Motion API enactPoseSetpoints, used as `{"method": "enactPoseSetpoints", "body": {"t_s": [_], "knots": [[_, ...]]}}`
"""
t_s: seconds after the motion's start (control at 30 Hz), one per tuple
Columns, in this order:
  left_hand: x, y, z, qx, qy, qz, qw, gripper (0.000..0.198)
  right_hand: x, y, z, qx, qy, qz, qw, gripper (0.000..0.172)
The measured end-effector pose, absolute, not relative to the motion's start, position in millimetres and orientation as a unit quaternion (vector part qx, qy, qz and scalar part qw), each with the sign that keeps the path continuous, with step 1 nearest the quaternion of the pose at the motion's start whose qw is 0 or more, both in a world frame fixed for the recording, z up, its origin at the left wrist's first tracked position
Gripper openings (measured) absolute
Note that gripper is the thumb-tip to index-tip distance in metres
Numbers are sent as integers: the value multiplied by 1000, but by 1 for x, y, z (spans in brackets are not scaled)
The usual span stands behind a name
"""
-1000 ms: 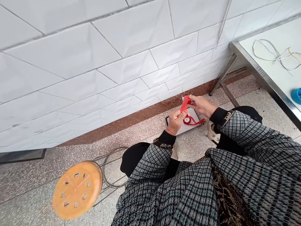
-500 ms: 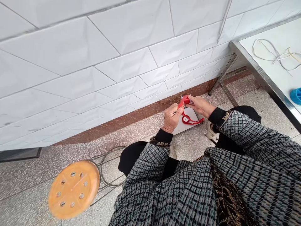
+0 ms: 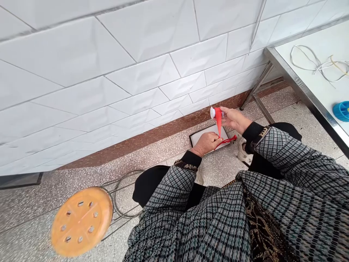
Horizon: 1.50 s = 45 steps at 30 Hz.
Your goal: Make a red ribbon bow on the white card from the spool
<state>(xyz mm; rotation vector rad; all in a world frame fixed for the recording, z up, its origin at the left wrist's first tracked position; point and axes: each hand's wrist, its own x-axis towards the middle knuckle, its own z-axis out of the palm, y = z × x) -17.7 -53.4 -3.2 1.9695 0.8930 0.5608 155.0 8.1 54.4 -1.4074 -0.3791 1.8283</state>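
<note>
My right hand (image 3: 231, 118) is closed on a white spool (image 3: 212, 112) wound with red ribbon. From the spool a length of red ribbon (image 3: 219, 123) runs down, taut, to my left hand (image 3: 208, 142), whose fingers pinch it. Below the hands a white board with a dark edge (image 3: 196, 136) lies on the floor near the wall. A narrow, twisted red strand (image 3: 229, 139) sticks out past my left fingertips over the board's right side; its other end is hidden by the hand.
An orange round stool (image 3: 81, 222) with holes and thin metal legs stands at lower left. On the right is a metal-edged table (image 3: 302, 82) bearing white cords (image 3: 317, 67) and a blue round plastic item (image 3: 341, 110). The white tiled wall (image 3: 147, 32) rises ahead.
My left hand has moved down from the spool, drawing the ribbon out straight. The white spool now shows clearly in my right hand. The red coil on the board is now hidden.
</note>
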Motion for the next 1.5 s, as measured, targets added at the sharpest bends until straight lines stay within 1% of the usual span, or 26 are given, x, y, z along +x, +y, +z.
{"method": "enactPoseSetpoints", "body": {"t_s": [0.17, 0.27, 0.37, 0.47, 0.53, 0.6, 0.67, 0.73, 0.83, 0.93, 1.1, 1.17, 1.27, 1.43, 1.5], "knots": [[-22, -51, -15, 704, 421, 172, 546, 53, 159, 6, 72, -546, -144, 748, 349, 17], [-28, -44, -22, 656, 465, 160, 573, 51, 160, 3, 80, -552, -143, 754, 327, 17], [-34, -34, -30, 624, 533, 172, 545, 41, 160, -3, 82, -553, -164, 764, 289, 18], [-39, -25, -35, 597, 586, 238, 494, 30, 161, -9, 79, -561, -223, 755, 255, 18], [-40, -22, -36, 570, 601, 293, 477, 27, 162, -12, 76, -574, -295, 725, 241, 21], [-39, -21, -34, 535, 602, 334, 489, 29, 163, -14, 74, -579, -374, 692, 215, 26], [-37, -22, -31, 502, 582, 369, 523, 29, 163, -16, 73, -565, -414, 690, 184, 31], [-33, -25, -28, 457, 555, 408, 563, 29, 161, -17, 74, -543, -409, 713, 168, 34], [-24, -28, -22, 350, 529, 460, 621, 29, 159, -18, 76, -524, -398, 731, 179, 37], [-20, -30, -14, 263, 500, 473, 676, 25, 160, -17, 75, -519, -420, 726, 166, 38], [-26, -31, -2, 203, 478, 449, 727, 27, 160, -17, 75, -539, -440, 703, 150, 34], [-29, -31, 1, 222, 485, 430, 728, 30, 159, -18, 77, -550, -436, 698, 143, 34], [-32, -29, 5, 262, 514, 420, 701, 34, 158, -17, 78, -567, -448, 680, 126, 36], [-29, -28, 7, 312, 539, 423, 658, 35, 160, -12, 72, -577, -502, 633, 123, 39], [-26, -27, 7, 342, 551, 433, 626, 29, 159, -10, 69, -585, -527, 606, 116, 36]]}}
